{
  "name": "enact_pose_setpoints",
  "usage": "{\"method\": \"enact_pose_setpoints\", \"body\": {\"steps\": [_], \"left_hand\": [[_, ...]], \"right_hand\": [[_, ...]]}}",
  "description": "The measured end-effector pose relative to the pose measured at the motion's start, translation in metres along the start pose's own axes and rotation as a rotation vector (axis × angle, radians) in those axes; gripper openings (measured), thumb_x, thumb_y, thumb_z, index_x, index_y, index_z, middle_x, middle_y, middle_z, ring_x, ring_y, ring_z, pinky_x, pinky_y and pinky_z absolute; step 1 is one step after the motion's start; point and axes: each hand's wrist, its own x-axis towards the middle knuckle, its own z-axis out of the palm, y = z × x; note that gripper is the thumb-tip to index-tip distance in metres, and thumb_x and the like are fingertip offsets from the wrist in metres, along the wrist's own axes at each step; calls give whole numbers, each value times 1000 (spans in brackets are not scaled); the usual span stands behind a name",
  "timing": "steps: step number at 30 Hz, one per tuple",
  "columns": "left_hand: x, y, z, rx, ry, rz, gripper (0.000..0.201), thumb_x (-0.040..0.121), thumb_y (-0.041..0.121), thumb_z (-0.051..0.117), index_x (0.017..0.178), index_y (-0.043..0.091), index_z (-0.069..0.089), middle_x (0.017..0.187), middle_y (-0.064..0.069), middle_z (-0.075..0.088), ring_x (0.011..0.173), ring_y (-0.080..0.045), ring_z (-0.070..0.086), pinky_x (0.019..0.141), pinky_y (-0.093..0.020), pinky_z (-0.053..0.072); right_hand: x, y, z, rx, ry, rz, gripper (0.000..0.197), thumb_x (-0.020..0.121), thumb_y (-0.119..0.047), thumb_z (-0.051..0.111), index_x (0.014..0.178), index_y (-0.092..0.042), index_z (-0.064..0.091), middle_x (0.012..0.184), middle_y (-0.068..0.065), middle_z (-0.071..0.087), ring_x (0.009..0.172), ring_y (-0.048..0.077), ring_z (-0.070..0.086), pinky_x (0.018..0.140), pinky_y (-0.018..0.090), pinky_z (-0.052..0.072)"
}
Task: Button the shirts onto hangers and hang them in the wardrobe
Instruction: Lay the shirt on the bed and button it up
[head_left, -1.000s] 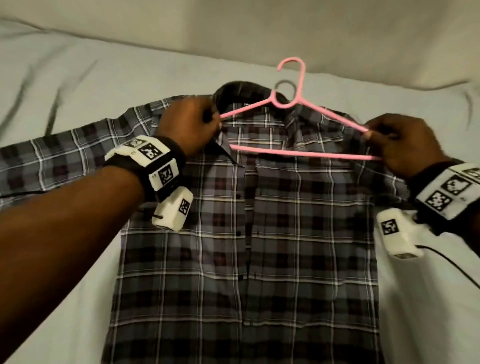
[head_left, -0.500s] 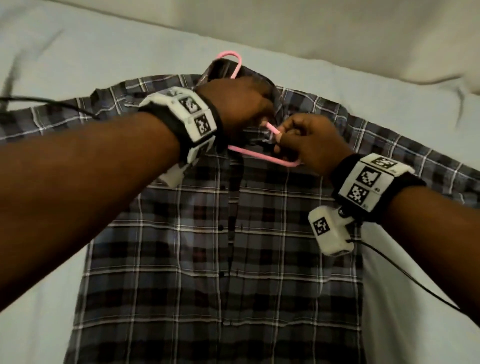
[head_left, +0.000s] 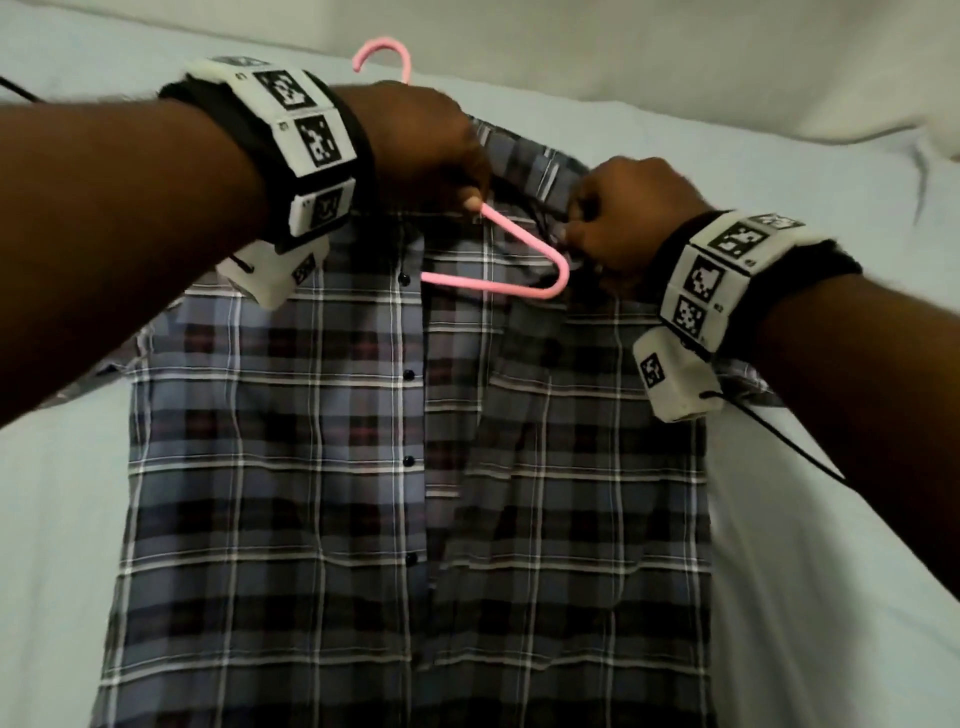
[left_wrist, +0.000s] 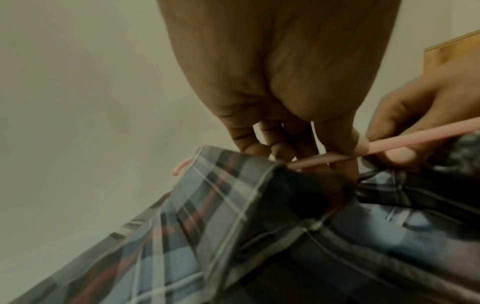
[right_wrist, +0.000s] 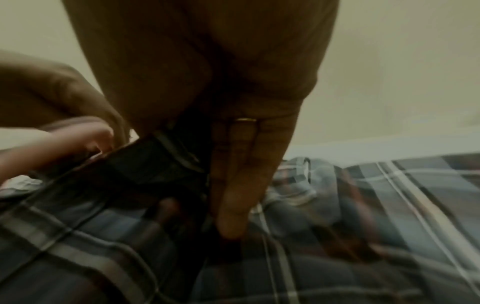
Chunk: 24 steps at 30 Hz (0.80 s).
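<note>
Item: plaid shirt (head_left: 519, 519), lying flat on pale bed sheet (head_left: 831, 597), placket gaping open, buttons undone.
Item: right hand (head_left: 623, 218), fingers curling round collar fabric, lifting right side.
Item: pink hanger (head_left: 524, 249), right shoulder loop lying exposed on shirt front, left end going under fabric, hook poking out beyond collar.
Item: left hand (head_left: 426, 150), thumb and fingers pinching hanger arm at collar.
Risk: exposed loop snagging on placket or collar; thin arm twisting in pinch; shirt bunching, sitting crooked for buttoning.
</note>
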Motion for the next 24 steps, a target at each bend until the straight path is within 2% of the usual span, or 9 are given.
{"method": "enact_pose_setpoints", "body": {"steps": [4, 8, 11, 13, 15, 17, 20, 22, 24], "left_hand": [[13, 9, -1, 76, -88, -117, 23, 100, 31, 56, 109, 16, 71, 83, -10, 65, 84, -35, 63, 78, -44, 55], [24, 19, 6, 166, -82, -271, 27, 101, 35, 56, 107, 12, 69, 70, -6, 51, 67, -30, 56, 64, -37, 45], [29, 24, 11, 59, -25, -360, 26, 98, 19, 58, 109, -4, 66, 80, -18, 53, 85, -44, 63, 70, -44, 45], [26, 24, 16, -62, 43, -384, 27, 94, 11, 60, 114, -5, 64, 99, -27, 62, 101, -48, 62, 79, -48, 45], [10, 21, 18, -176, 135, -394, 36, 90, 10, 63, 125, 4, 65, 122, -26, 64, 113, -44, 60, 91, -48, 45], [-18, 17, 21, -224, 299, -405, 40, 88, 18, 67, 127, 11, 67, 126, -21, 64, 115, -40, 59, 94, -42, 44], [-68, 22, 42, -256, 542, -530, 26, 92, 18, 56, 114, 13, 70, 112, -18, 67, 104, -40, 61, 84, -44, 45], [-93, 42, 67, -417, 587, -594, 14, 94, 14, 61, 105, 16, 70, 102, -11, 72, 95, -35, 66, 80, -43, 49], [-100, 65, 96, -546, 533, -612, 12, 95, 18, 65, 106, 16, 69, 102, -8, 73, 94, -31, 67, 80, -42, 52]], "right_hand": [[-5, 2, -15, -142, -24, -24, 18, 83, -17, 71, 101, -20, 73, 93, 14, 66, 83, 35, 61, 72, 34, 44], [-6, -6, -22, -122, 203, -59, 16, 85, -15, 62, 98, -11, 72, 91, 16, 68, 77, 33, 59, 69, 32, 41], [-4, -32, -19, 181, 246, -56, 11, 88, -16, 62, 96, -12, 69, 86, 9, 67, 77, 25, 64, 63, 25, 44], [0, -56, -2, 665, 3, -22, 5, 95, -12, 58, 96, -16, 62, 71, 6, 65, 62, 25, 67, 55, 28, 52], [4, -72, 24, 1063, -316, 52, 22, 105, -16, 40, 88, -22, 52, 53, -1, 46, 43, 19, 43, 52, 28, 38], [12, -70, 45, 1152, -384, 82, 35, 108, -21, 29, 90, -30, 57, 57, 2, 36, 50, 15, 31, 56, 30, 29], [20, -57, 56, 1134, -138, 73, 50, 103, -1, 34, 140, -32, 47, 81, 11, 48, 55, 23, 52, 55, 36, 48], [16, -47, 59, 1293, -26, 119, 48, 102, -4, 40, 148, -17, 38, 76, 16, 44, 55, 23, 44, 50, 33, 39], [6, -42, 69, 1310, 142, 119, 53, 101, -15, 46, 152, -21, 34, 67, 13, 46, 54, 26, 44, 48, 34, 41]]}}
